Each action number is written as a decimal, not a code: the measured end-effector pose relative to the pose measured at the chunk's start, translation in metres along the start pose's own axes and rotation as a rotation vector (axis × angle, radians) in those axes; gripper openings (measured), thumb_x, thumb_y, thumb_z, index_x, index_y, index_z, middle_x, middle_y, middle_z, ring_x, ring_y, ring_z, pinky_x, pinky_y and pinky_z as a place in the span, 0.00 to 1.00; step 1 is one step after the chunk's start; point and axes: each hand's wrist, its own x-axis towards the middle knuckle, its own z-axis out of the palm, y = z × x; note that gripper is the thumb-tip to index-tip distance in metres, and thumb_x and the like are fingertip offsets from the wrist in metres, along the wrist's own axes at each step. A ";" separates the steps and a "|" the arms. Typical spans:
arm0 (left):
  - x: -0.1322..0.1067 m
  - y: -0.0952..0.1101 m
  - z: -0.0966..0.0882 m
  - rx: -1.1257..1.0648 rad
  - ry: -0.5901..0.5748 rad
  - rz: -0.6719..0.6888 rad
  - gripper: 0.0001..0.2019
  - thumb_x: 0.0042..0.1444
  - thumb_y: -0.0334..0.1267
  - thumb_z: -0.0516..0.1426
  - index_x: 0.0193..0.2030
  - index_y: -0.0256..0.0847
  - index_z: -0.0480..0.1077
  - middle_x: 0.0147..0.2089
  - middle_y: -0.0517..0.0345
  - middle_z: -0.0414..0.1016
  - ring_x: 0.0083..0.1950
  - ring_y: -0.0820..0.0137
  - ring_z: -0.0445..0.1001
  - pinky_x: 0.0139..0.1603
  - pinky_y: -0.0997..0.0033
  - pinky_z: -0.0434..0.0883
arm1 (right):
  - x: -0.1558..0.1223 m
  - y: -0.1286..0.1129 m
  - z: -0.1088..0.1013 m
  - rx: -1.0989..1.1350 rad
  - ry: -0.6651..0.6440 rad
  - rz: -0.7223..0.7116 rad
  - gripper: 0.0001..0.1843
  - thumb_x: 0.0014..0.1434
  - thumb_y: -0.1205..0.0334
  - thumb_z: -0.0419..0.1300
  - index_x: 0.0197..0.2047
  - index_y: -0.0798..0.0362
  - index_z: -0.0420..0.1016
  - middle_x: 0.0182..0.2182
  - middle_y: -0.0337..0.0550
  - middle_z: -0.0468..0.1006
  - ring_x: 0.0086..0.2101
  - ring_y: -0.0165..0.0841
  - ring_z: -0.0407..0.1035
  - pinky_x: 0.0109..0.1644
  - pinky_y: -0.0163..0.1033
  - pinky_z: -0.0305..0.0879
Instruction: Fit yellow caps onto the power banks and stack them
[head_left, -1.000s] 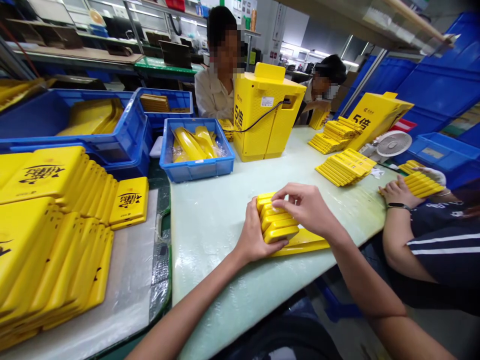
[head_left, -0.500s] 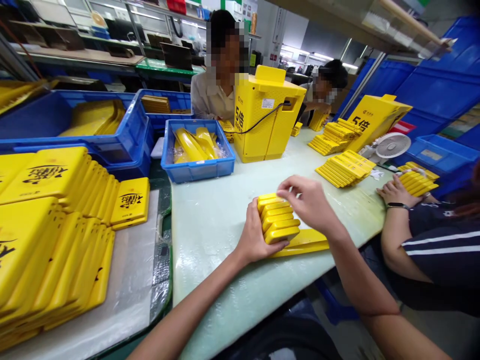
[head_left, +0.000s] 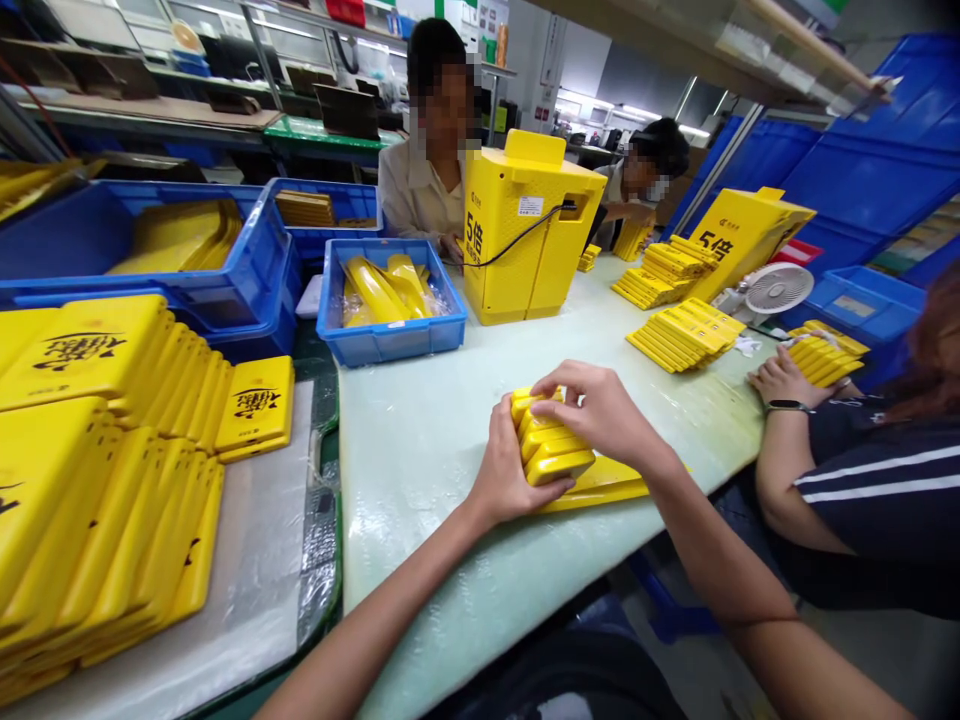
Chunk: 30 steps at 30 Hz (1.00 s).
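My left hand [head_left: 504, 472] is wrapped round a stack of yellow power banks [head_left: 556, 463], held on edge above the table, thumb along the near end. Over the far part of the stack, my right hand [head_left: 604, 408] bends with its thumb and forefinger close together, touching the top edges. Anything pinched between those fingertips is too small to make out. Beneath the stack and the right wrist, a flat yellow piece [head_left: 611, 485] lies on the pale green tabletop [head_left: 420, 480], partly covered.
Piled yellow power banks [head_left: 52, 500] stand at left. A blue bin [head_left: 390, 345] holds curved yellow parts. Behind it stands a yellow cabinet [head_left: 517, 270] with a black cable. More stacks [head_left: 686, 335] and a small fan [head_left: 780, 288] are at right, beside a co-worker's arm [head_left: 787, 480].
My right hand has shifted left and slightly nearer, from the far end of the stack to over its upper middle. My left hand keeps its hold. The view has drifted slightly.
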 end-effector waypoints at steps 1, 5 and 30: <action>0.000 0.000 0.000 -0.002 -0.007 -0.007 0.68 0.47 0.57 0.79 0.84 0.44 0.43 0.78 0.35 0.59 0.81 0.35 0.64 0.84 0.28 0.62 | 0.000 0.000 0.003 -0.040 -0.031 0.003 0.04 0.66 0.69 0.71 0.40 0.51 0.87 0.38 0.42 0.85 0.33 0.35 0.73 0.43 0.41 0.67; -0.002 -0.001 0.001 0.000 0.003 -0.006 0.71 0.46 0.59 0.79 0.86 0.46 0.40 0.79 0.34 0.57 0.82 0.34 0.61 0.85 0.26 0.61 | 0.000 0.021 -0.009 -0.300 0.032 0.196 0.10 0.67 0.72 0.67 0.34 0.51 0.81 0.36 0.47 0.85 0.35 0.39 0.75 0.43 0.43 0.65; 0.000 0.002 0.001 0.010 -0.017 -0.033 0.71 0.46 0.58 0.79 0.85 0.43 0.39 0.78 0.32 0.57 0.82 0.33 0.61 0.85 0.24 0.61 | 0.011 0.018 -0.009 -0.223 -0.083 0.125 0.07 0.66 0.69 0.67 0.36 0.52 0.83 0.34 0.44 0.85 0.34 0.37 0.73 0.42 0.42 0.64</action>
